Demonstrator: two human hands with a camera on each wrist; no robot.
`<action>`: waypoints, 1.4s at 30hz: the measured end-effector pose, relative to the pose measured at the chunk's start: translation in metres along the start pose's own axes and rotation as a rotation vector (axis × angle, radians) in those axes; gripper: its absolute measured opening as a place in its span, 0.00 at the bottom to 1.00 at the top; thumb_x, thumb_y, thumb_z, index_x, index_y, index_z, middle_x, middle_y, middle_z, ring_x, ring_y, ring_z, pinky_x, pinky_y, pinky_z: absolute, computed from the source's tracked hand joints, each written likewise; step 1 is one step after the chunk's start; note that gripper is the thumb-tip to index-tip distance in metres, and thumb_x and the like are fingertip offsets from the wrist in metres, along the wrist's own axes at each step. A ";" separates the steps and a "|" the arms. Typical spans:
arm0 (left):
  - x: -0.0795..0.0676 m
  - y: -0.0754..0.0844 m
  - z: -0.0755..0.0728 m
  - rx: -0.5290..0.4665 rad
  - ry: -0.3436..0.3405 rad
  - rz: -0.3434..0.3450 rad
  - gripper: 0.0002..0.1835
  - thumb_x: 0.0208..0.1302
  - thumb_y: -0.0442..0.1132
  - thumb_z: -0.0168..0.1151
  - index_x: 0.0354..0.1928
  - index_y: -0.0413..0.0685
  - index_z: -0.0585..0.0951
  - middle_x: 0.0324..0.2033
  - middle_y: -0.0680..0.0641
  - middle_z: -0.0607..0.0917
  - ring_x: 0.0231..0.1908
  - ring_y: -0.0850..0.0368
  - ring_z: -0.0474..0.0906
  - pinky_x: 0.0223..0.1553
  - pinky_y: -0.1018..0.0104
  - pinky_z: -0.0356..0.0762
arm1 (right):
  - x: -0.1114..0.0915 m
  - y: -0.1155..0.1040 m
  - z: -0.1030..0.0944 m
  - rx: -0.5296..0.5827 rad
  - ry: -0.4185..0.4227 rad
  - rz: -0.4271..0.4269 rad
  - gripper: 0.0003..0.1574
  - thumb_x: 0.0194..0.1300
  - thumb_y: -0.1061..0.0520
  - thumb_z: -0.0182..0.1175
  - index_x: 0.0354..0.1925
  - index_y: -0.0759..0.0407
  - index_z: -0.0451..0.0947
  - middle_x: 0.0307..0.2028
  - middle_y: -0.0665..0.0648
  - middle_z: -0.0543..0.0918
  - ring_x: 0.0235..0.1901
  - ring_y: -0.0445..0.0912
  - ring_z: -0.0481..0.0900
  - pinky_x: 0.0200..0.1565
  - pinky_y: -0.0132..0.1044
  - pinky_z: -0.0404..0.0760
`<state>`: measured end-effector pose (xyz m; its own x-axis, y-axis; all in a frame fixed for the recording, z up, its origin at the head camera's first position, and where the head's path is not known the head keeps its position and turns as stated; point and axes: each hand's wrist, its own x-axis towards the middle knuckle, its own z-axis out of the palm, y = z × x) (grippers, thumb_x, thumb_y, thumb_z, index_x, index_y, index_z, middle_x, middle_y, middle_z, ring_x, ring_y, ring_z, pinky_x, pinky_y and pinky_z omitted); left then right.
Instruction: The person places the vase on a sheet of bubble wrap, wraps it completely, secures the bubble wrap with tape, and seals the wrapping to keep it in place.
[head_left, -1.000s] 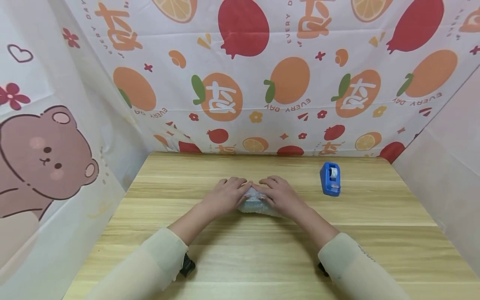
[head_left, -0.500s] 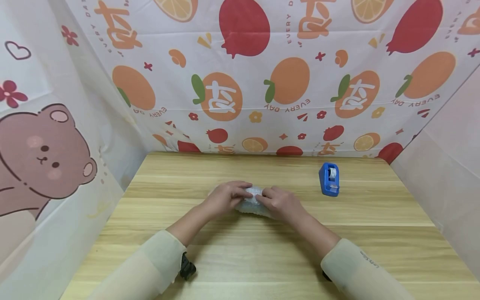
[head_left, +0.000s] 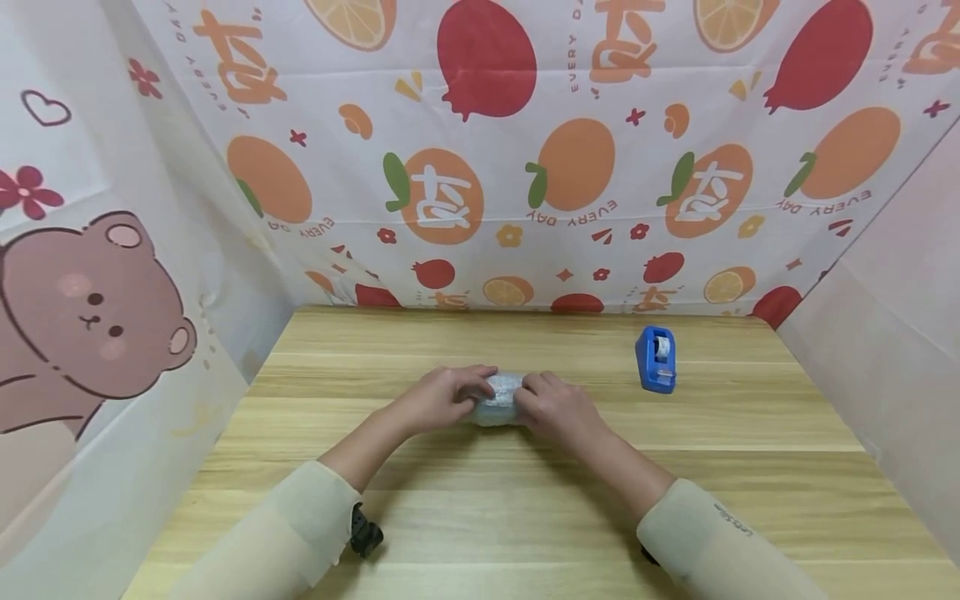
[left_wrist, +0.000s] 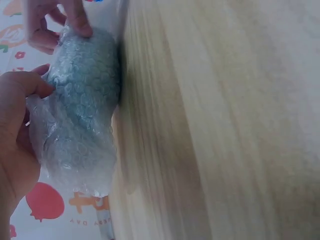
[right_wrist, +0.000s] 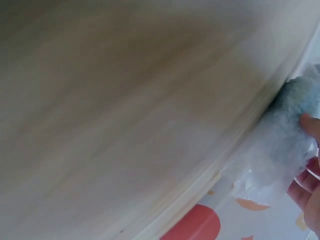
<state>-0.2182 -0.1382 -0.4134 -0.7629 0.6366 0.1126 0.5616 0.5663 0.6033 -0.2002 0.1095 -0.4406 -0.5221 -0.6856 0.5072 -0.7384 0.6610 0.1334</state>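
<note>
A bundle in clear bubble wrap (head_left: 498, 400) lies on the wooden table between both hands. Something blue-green shows through the wrap (left_wrist: 87, 75); what it is cannot be made out. My left hand (head_left: 441, 400) holds the bundle's left end, and its thumb presses loose wrap in the left wrist view. On the other end, my right hand (head_left: 558, 408) pinches the wrap with curled fingers. Loose wrap sticks out past the blue-green part at the left end. In the right wrist view, part of my right hand (right_wrist: 311, 170) grips the wrap at the frame's edge.
A blue tape dispenser (head_left: 657, 360) with a roll of clear tape stands on the table (head_left: 480, 508), right of the hands. A fruit-print cloth (head_left: 510, 167) hangs behind the table, and a bear-print cloth (head_left: 90, 317) hangs at the left.
Both hands lay over the bundle with fingertips nearly meeting; they have since drawn apart toward its two ends. More of the wrap shows between them. The bundle has shifted slightly left.
</note>
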 end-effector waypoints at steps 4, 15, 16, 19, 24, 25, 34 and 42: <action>-0.005 0.000 0.000 0.038 0.012 0.014 0.16 0.64 0.27 0.58 0.49 0.51 0.84 0.64 0.51 0.77 0.63 0.56 0.73 0.54 0.58 0.77 | 0.005 0.001 -0.001 0.053 -0.060 0.067 0.23 0.53 0.50 0.75 0.46 0.52 0.79 0.42 0.52 0.83 0.40 0.47 0.82 0.38 0.38 0.84; -0.016 0.000 0.002 0.363 0.093 0.139 0.35 0.58 0.22 0.61 0.69 0.45 0.68 0.56 0.42 0.83 0.52 0.49 0.82 0.51 0.55 0.80 | 0.024 0.001 -0.010 0.062 -0.330 0.124 0.44 0.54 0.47 0.74 0.68 0.40 0.71 0.63 0.52 0.76 0.52 0.51 0.80 0.49 0.42 0.82; -0.017 0.000 0.003 0.388 0.099 0.156 0.36 0.57 0.22 0.62 0.69 0.45 0.68 0.56 0.42 0.82 0.52 0.48 0.82 0.52 0.55 0.80 | 0.024 0.001 -0.011 0.052 -0.332 0.119 0.43 0.55 0.47 0.74 0.68 0.39 0.71 0.63 0.51 0.76 0.52 0.50 0.80 0.49 0.42 0.82; -0.020 0.001 0.002 0.492 0.118 0.218 0.35 0.56 0.22 0.65 0.67 0.40 0.70 0.58 0.40 0.81 0.54 0.47 0.81 0.54 0.54 0.79 | 0.025 0.001 -0.012 0.041 -0.331 0.114 0.42 0.56 0.47 0.73 0.68 0.40 0.71 0.61 0.50 0.78 0.50 0.49 0.80 0.48 0.41 0.82; -0.029 0.001 -0.002 0.658 0.145 0.265 0.30 0.55 0.23 0.68 0.63 0.40 0.76 0.60 0.40 0.80 0.57 0.46 0.80 0.54 0.55 0.79 | 0.025 -0.001 -0.011 0.017 -0.304 0.106 0.40 0.57 0.47 0.72 0.67 0.40 0.72 0.60 0.50 0.80 0.48 0.49 0.80 0.44 0.41 0.83; -0.032 0.001 -0.002 0.670 0.157 0.271 0.31 0.54 0.23 0.69 0.63 0.41 0.77 0.60 0.40 0.80 0.57 0.46 0.79 0.53 0.55 0.79 | 0.025 -0.001 -0.011 0.011 -0.296 0.103 0.39 0.57 0.48 0.72 0.66 0.40 0.73 0.60 0.50 0.80 0.48 0.49 0.81 0.44 0.41 0.83; -0.044 -0.017 -0.002 0.678 0.398 0.410 0.25 0.50 0.25 0.72 0.54 0.39 0.82 0.51 0.40 0.85 0.47 0.47 0.86 0.41 0.59 0.84 | 0.028 -0.007 -0.009 -0.016 -0.242 0.081 0.35 0.59 0.53 0.71 0.64 0.41 0.75 0.57 0.51 0.82 0.45 0.50 0.82 0.38 0.43 0.84; -0.058 -0.016 -0.013 0.605 0.536 0.470 0.14 0.46 0.30 0.75 0.39 0.42 0.88 0.37 0.45 0.90 0.37 0.51 0.88 0.36 0.56 0.84 | 0.027 -0.007 -0.009 -0.032 -0.247 0.094 0.35 0.60 0.52 0.70 0.64 0.40 0.75 0.58 0.49 0.82 0.45 0.49 0.81 0.38 0.41 0.83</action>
<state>-0.1869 -0.1912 -0.4196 -0.3760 0.6282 0.6812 0.8065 0.5838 -0.0933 -0.2052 0.0888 -0.4198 -0.6790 -0.6717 0.2963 -0.6699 0.7320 0.1243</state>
